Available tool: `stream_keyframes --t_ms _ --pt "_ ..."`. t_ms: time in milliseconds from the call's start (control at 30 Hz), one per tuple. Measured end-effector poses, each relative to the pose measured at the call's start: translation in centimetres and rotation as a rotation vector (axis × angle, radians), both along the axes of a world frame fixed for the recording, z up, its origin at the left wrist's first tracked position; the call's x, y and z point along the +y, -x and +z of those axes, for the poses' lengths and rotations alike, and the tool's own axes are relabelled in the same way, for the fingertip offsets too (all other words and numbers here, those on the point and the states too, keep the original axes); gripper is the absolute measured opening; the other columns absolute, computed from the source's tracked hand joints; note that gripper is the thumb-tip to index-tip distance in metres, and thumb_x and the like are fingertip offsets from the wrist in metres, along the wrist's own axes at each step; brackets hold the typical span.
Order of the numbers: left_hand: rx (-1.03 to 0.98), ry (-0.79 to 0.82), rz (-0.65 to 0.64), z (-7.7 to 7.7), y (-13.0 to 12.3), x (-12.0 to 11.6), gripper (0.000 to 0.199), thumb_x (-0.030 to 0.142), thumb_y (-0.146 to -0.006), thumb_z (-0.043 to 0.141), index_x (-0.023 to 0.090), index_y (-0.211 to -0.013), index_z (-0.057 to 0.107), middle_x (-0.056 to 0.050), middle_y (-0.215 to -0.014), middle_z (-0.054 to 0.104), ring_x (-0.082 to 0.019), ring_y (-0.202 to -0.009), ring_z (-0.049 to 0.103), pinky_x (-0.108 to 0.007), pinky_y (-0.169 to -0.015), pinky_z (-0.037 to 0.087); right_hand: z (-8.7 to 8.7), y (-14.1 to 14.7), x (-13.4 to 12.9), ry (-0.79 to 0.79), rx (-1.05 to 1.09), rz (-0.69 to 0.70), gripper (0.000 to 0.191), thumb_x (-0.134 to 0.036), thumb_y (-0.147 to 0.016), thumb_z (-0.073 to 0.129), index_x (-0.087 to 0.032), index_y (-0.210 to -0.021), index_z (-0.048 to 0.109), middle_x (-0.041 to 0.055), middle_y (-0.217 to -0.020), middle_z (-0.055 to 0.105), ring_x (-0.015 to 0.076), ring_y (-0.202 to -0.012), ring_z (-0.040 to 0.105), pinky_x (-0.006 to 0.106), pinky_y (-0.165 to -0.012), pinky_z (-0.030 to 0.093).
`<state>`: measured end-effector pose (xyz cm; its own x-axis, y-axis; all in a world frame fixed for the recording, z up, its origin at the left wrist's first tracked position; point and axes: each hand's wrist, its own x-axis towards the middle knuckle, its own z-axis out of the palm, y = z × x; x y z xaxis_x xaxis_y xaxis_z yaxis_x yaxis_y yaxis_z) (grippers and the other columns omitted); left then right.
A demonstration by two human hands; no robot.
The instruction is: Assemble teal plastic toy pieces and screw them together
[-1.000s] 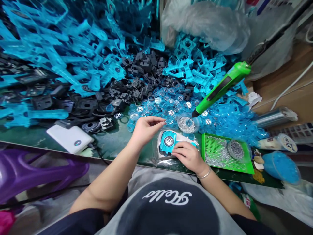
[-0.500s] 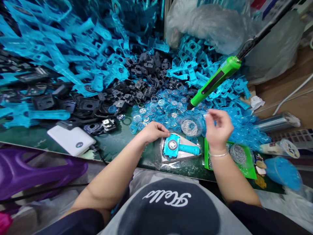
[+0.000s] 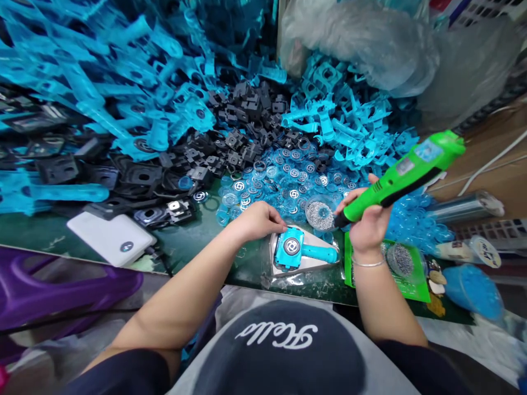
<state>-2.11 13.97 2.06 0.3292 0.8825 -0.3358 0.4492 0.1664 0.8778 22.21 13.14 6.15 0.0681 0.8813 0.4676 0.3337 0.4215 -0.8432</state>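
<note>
My left hand (image 3: pixel 263 222) is closed in a pinch, fingertips at the upper left corner of a blue plastic housing (image 3: pixel 284 258) with a handle and a round swirl-marked disc. The housing lies on a pale block (image 3: pixel 307 265) wrapped in clear film. My right hand (image 3: pixel 366 233) is wrapped around a green electric screwdriver (image 3: pixel 395 184), tilted with its black tip down and to the left. That tip is beside a round dish of small metal screws (image 3: pixel 320 214), right of and above the housing.
Swirl-marked clear blue discs (image 3: pixel 284 175), black plastic parts (image 3: pixel 242 137) and blue housings (image 3: pixel 123 82) are heaped behind. A green tray (image 3: pixel 418 274) with small metal pieces stands at right. A white power bank (image 3: pixel 111 236) lies left. Plastic bags (image 3: pixel 362 44) hang over the back.
My right hand has taken hold of the hanging electric screwdriver, which has come down and to the right. My left hand stays at the housing's corner.
</note>
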Motion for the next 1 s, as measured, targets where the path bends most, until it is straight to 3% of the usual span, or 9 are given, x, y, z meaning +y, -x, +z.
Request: stream_keyframes --t_ms 67,133,233,433,567,667,767,900,1000 --pt "0.024 -0.041 -0.017 0.3 -0.1 -0.2 0.004 0.021 -0.067 0.078 0.024 -0.066 0.081 -0.003 -0.073 0.081 -0.024 -0.074 0.074 -0.032 -0.071 0.053 0.0 0.3 -1.5 0.048 0.102 0.066 0.060 -0.078 -0.095 0.029 -0.033 -0.131 0.046 0.0012 -0.081 0.052 0.0156 -0.054 0.054 0.030 -0.048 0.047" --pt "0.037 -0.078 -0.025 0.3 -0.1 -0.9 0.006 0.021 -0.070 0.076 0.023 -0.069 0.082 -0.005 -0.079 0.081 -0.026 -0.080 0.074 -0.035 -0.077 0.053 0.1 0.5 -2.7 0.057 0.227 0.151 0.061 -0.081 -0.093 0.030 -0.030 -0.111 0.056 0.0009 -0.077 0.047 0.0149 -0.052 0.048 0.029 -0.043 0.042" --pt "0.000 -0.150 0.029 -0.4 -0.2 -2.7 0.015 0.024 -0.075 0.073 0.021 -0.083 0.084 -0.009 -0.095 0.081 -0.028 -0.093 0.074 -0.039 -0.088 0.054 -0.1 0.4 -4.0 0.012 0.360 0.230 0.065 -0.085 -0.090 0.033 -0.026 -0.084 0.058 0.0014 -0.073 0.045 0.0157 -0.055 0.046 0.029 -0.042 0.039" --pt "-0.130 -0.233 0.222 -2.5 -1.2 -6.7 0.036 0.035 -0.086 0.065 0.017 -0.114 0.077 -0.013 -0.115 0.072 -0.028 -0.107 0.069 -0.043 -0.088 0.057 -2.0 0.1 -5.1 -0.058 0.481 0.300 0.058 -0.081 -0.084 0.056 -0.025 -0.087 0.069 0.0017 -0.072 0.050 0.0180 -0.057 0.048 0.033 -0.046 0.038" --pt "-0.028 -0.484 0.367 -3.1 -1.5 -10.3 0.039 0.029 -0.092 0.060 0.019 -0.129 0.066 -0.012 -0.118 0.069 -0.024 -0.108 0.068 -0.037 -0.084 0.058 -2.6 -0.2 -5.3 -0.009 0.503 0.323 0.057 -0.080 -0.081 0.061 -0.024 -0.084 0.072 0.0017 -0.069 0.053 0.0175 -0.055 0.050 0.034 -0.048 0.039" --pt "0.224 -0.661 0.496 -3.7 0.5 -13.5 0.029 0.028 -0.095 0.060 0.021 -0.122 0.068 -0.010 -0.113 0.070 -0.024 -0.107 0.067 -0.039 -0.093 0.056 -2.8 -0.5 -5.4 0.024 0.512 0.318 0.062 -0.083 -0.080 0.059 -0.022 -0.080 0.071 0.0012 -0.066 0.055 0.0170 -0.053 0.052 0.033 -0.048 0.040" --pt "0.449 -0.698 0.731 -4.3 4.5 -15.9 0.032 0.031 -0.092 0.064 0.019 -0.122 0.070 -0.017 -0.127 0.063 -0.036 -0.124 0.058 -0.056 -0.110 0.043 -3.1 -0.8 -5.0 0.045 0.510 0.321 0.069 -0.087 -0.077 0.056 -0.020 -0.077 0.071 0.0008 -0.063 0.056 0.0167 -0.051 0.053 0.032 -0.046 0.042" --pt "0.818 -0.528 0.932 -4.6 10.0 -16.2 0.047 0.036 -0.091 0.066 0.016 -0.134 0.067 -0.025 -0.163 0.030 -0.054 -0.152 0.020 -0.074 -0.116 0.022 -2.9 -0.9 -4.2 0.052 0.515 0.364 0.071 -0.090 -0.073 0.058 -0.019 -0.074 0.070 0.0004 -0.062 0.058 0.0161 -0.047 0.053 0.031 -0.043 0.042" --pt "0.892 -0.346 0.917 -4.8 12.3 -15.1 0.057 0.036 -0.093 0.063 0.017 -0.146 0.058 -0.027 -0.167 0.022 -0.056 -0.152 0.020 -0.076 -0.112 0.029 -2.3 -1.0 -3.7 0.036 0.531 0.379 0.072 -0.090 -0.072 0.058 -0.019 -0.073 0.070 0.0003 -0.060 0.058 0.0163 -0.044 0.053 0.030 -0.039 0.040"
